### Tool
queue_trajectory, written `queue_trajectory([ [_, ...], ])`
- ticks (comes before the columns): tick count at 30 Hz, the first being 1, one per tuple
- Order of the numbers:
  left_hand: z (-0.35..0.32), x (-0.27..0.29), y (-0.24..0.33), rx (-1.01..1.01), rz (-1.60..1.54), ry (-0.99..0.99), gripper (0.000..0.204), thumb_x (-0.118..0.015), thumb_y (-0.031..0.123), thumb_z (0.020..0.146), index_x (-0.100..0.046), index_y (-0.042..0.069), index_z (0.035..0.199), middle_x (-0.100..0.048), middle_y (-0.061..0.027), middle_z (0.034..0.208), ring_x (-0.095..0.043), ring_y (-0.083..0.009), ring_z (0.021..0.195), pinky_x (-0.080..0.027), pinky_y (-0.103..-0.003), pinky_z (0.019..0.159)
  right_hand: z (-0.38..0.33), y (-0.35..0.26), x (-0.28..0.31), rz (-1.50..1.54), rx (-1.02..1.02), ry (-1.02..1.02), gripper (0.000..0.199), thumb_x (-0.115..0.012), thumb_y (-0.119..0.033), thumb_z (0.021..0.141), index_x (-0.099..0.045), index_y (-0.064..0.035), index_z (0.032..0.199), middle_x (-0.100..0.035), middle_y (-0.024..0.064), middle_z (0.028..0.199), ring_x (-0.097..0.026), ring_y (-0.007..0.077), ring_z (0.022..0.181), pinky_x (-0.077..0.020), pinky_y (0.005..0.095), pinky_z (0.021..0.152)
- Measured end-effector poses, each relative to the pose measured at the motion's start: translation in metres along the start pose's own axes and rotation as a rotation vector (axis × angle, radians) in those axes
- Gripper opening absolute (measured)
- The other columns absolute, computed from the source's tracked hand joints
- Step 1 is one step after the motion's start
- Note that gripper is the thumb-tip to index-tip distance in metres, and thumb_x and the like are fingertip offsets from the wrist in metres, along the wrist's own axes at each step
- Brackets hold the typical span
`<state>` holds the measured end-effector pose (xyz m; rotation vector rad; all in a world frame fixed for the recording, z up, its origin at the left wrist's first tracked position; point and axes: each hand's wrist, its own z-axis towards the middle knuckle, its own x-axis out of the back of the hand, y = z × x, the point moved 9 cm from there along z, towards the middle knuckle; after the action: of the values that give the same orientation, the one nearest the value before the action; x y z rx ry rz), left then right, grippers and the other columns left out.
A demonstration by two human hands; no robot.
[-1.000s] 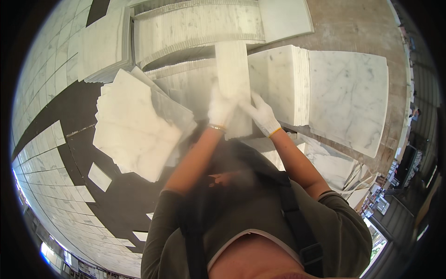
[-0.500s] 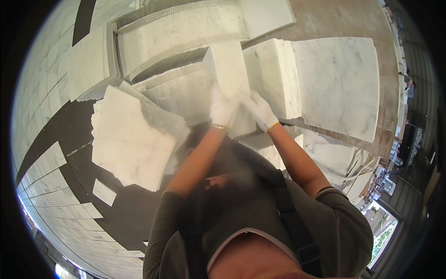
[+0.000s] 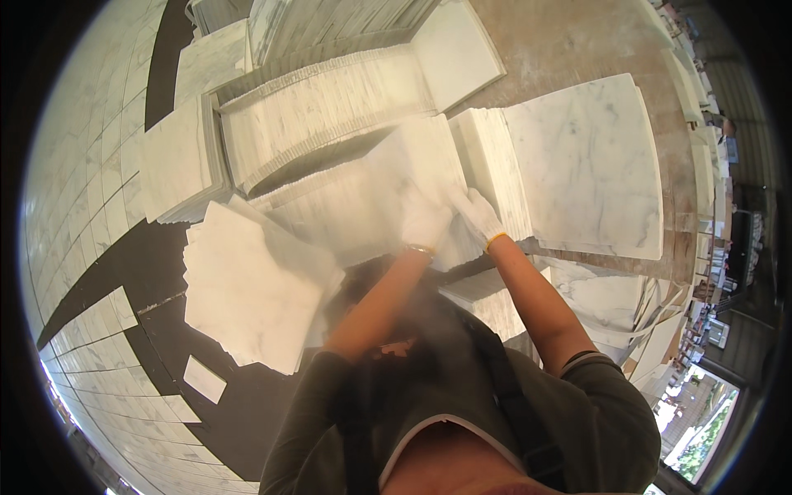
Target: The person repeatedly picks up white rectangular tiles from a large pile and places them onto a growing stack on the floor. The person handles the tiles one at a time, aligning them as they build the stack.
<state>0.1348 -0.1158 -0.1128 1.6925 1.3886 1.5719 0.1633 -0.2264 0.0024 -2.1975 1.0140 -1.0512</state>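
Observation:
Both my hands wear white gloves and meet at the near part of a pale marble tile (image 3: 429, 153) that leans in a row of upright tiles (image 3: 318, 210). My left hand (image 3: 425, 223) lies against the tile's face, closed at its near edge; its fingers are blurred. My right hand (image 3: 480, 219) grips the tile's right side, fingertips close to the left hand. Just right of it stands another stack of tiles (image 3: 513, 177), with a large grey-veined tile (image 3: 590, 161) facing up.
A long row of tiles on edge (image 3: 330, 103) stands beyond. At left, a fanned pile of broken-edged marble slabs (image 3: 247, 285) rests near a dark floor strip (image 3: 165, 272). Tiles laid out on the floor (image 3: 91, 330) spread farther left. Marble offcuts (image 3: 652, 305) lie at lower right.
The marble tile between my hands has tipped and settled toward the right-hand stack. Both hands have moved slightly right and nearer, still on it. The whole view has shifted a little.

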Motion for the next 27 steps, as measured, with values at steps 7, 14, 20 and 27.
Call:
queue_trajectory([
  [7,0.003,-0.026,-0.001,0.155,0.021,-0.062,0.083,-0.077,0.021,0.076,-0.033,-0.003,0.143,-0.044,-0.0295,0.14,-0.046,-0.0444,0.132,-0.04,-0.049,0.112,0.005,0.009,0.017,-0.063,-0.071,0.009,0.056,-0.058,-0.044,0.102,-0.062,-0.0017,0.138,-0.062,0.0165,0.141,-0.057,0.0264,0.131,-0.0411,0.0361,0.112],
  [14,0.001,-0.041,-0.001,0.063,0.11,-0.09,0.079,-0.071,0.029,0.083,-0.033,-0.003,0.144,-0.04,-0.0292,0.145,-0.044,-0.0444,0.134,-0.04,-0.05,0.111,0.008,0.016,0.023,-0.136,-0.101,0.026,0.057,-0.059,-0.044,0.101,-0.061,-0.0017,0.139,-0.064,0.0161,0.139,-0.059,0.0239,0.129,-0.0428,0.0353,0.11],
  [20,0.009,-0.057,0.002,-0.135,0.384,-0.108,0.082,-0.06,0.031,0.092,-0.02,-0.004,0.155,-0.041,-0.0317,0.148,-0.048,-0.046,0.133,-0.041,-0.049,0.111,0.014,0.017,0.017,-0.151,-0.083,-0.035,0.055,-0.06,-0.044,0.101,-0.063,-0.0035,0.139,-0.063,0.0147,0.142,-0.057,0.0234,0.131,-0.042,0.0348,0.111],
  [27,-0.003,-0.036,0.016,0.045,-0.076,-0.211,0.091,-0.066,0.039,0.09,-0.017,0.001,0.157,-0.042,-0.03,0.147,-0.05,-0.0469,0.13,-0.044,-0.05,0.109,0.002,0.009,0.031,-0.413,-0.043,-0.111,0.066,-0.063,-0.053,0.093,-0.065,-0.0013,0.134,-0.065,0.0175,0.132,-0.06,0.0269,0.126,-0.0429,0.0372,0.109],
])
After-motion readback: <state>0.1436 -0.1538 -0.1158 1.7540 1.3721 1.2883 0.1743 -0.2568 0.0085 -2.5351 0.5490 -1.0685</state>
